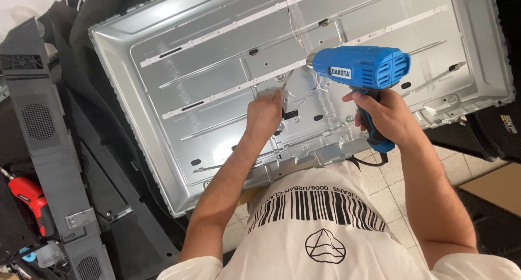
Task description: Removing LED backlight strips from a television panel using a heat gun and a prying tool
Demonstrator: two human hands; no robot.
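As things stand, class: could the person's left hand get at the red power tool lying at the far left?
Probably not without shifting: the left hand is busy on the metal panel, and the red power tool lies well off beyond the dark speaker bar.

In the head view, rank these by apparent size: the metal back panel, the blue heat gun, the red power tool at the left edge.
1. Metal back panel, by far the largest.
2. Blue heat gun, in the right hand.
3. Red power tool, smallest, though partly hidden, so unsure.
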